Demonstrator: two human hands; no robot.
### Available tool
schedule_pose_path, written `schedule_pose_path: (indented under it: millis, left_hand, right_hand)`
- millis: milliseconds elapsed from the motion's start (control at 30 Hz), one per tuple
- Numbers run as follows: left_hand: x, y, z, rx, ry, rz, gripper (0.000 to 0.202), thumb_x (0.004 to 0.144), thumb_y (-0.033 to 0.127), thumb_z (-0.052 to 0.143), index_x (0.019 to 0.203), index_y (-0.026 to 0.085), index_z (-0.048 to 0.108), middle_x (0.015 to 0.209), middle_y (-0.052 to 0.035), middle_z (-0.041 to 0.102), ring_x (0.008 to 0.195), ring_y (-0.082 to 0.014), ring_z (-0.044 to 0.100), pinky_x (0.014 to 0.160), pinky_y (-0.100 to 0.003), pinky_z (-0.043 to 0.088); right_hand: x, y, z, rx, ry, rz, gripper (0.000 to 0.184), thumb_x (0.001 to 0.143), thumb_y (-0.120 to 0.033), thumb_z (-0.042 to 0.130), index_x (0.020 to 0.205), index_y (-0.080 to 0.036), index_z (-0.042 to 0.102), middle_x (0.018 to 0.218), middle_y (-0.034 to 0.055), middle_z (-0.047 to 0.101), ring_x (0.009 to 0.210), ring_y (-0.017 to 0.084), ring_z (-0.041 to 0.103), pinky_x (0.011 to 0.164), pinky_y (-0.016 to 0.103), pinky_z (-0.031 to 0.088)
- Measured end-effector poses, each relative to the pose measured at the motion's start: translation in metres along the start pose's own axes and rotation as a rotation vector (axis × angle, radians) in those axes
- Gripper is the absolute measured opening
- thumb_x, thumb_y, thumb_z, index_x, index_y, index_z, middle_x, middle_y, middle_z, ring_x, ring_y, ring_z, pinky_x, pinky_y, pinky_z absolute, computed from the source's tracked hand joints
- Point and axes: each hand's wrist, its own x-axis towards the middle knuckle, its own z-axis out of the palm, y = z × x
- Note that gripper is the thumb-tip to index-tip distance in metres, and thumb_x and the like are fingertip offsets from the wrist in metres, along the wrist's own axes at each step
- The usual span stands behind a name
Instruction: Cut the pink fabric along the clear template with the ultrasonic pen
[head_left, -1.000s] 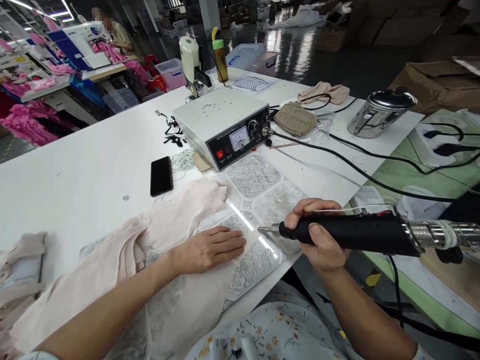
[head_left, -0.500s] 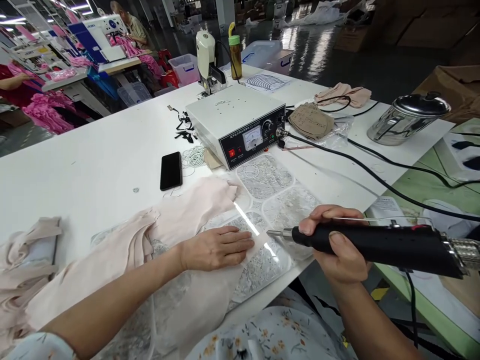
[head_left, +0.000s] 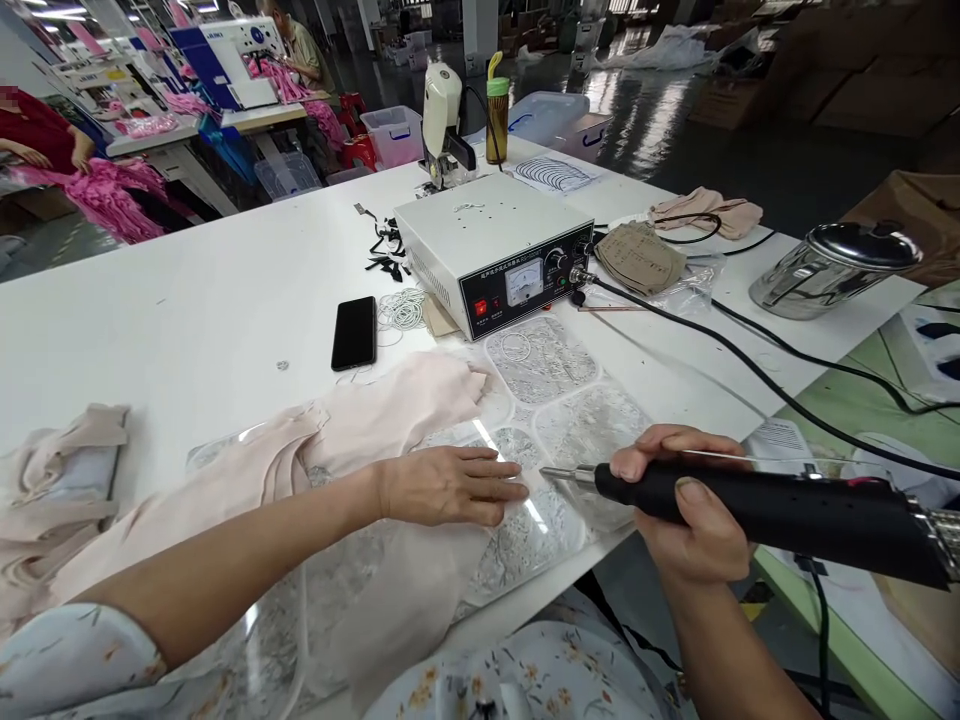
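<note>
My left hand (head_left: 450, 484) lies flat, fingers stretched out, pressing pale pink fabric (head_left: 375, 420) onto a clear glass plate (head_left: 555, 400) with lace patterns under it. My right hand (head_left: 686, 520) grips a black handheld ultrasonic tool (head_left: 765, 512). Its metal tip (head_left: 559, 473) points left, a short way from my left fingertips. A black cable (head_left: 750, 370) runs from a white control box (head_left: 495, 245) with a meter on its front toward the tool.
A black phone (head_left: 354, 332) and a coil of white cord (head_left: 405, 308) lie left of the box. Behind it stand a cutter machine (head_left: 442, 120) and a bottle (head_left: 496, 105). A steel pot (head_left: 832, 268) sits right. More fabric (head_left: 52, 490) is piled at left. People work at far sewing tables.
The view has shifted up and to the left, so everything sits lower and further right. My left hand stays flat on the fabric. The tool's tip remains close to my fingertips.
</note>
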Motion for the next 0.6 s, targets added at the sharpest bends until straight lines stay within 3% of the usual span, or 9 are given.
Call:
schedule_pose_path:
  millis: [367,600]
  left_hand:
    - [0.001,-0.008,-0.002,-0.231,-0.151,-0.081,0.022,0.102,0.016,0.042,0.1,0.019,0.063,0.15,-0.0034,0.041,0.144,-0.0197,0.026,0.122,-0.04,0.024]
    - [0.004,-0.012,-0.003,-0.363,-0.171,-0.124,0.014,0.096,0.013,0.052,0.098,0.019,0.064,0.152,-0.0015,0.036,0.145,-0.0202,0.021,0.124,-0.037,0.016]
  right_hand:
    - [0.002,0.001,0.002,0.024,-0.008,0.005,0.018,0.073,-0.024,0.062,0.09,-0.018,0.063,0.084,0.0026,0.061,0.055,0.012,0.06,0.054,0.033,0.051]
    - [0.003,0.0,-0.002,0.0,0.0,0.017,0.02,0.071,-0.022,0.059,0.09,-0.017,0.064,0.083,0.0031,0.062,0.054,0.014,0.06,0.054,0.035,0.051]
